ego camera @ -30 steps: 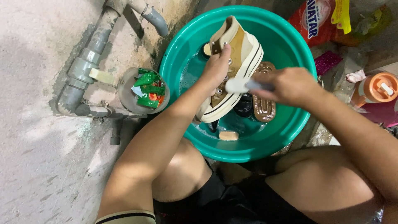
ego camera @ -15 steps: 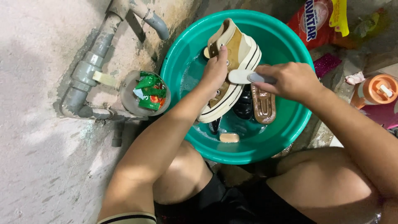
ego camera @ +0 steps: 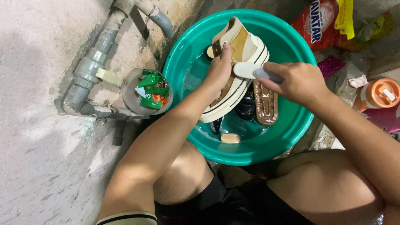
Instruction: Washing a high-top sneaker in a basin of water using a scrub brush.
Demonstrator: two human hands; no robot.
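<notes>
A tan and cream high-top sneaker point(ego camera: 241, 54) with a white rubber sole is held tilted over a teal plastic basin point(ego camera: 283, 137). My left hand point(ego camera: 219, 71) grips the sneaker from inside its opening. My right hand point(ego camera: 298, 81) is closed on a brush with a white head and grey handle point(ego camera: 252, 71), its head pressed against the sneaker's sole edge. Lying in the basin's shallow water are a brown sandal sole point(ego camera: 266, 104), a dark shoe point(ego camera: 246, 106) and a small bar of soap point(ego camera: 230, 138).
Grey pipes point(ego camera: 93, 62) run along the concrete wall at left. A round container point(ego camera: 146, 92) with green sachets stands beside the basin. A red detergent bag point(ego camera: 323, 23) lies at top right, an orange-lidded bottle point(ego camera: 379, 93) at right. My bare knees are below the basin.
The brush has slid along the sole edge toward the sneaker's heel and back, and my right hand has shifted slightly right. The sneaker stays in my left hand.
</notes>
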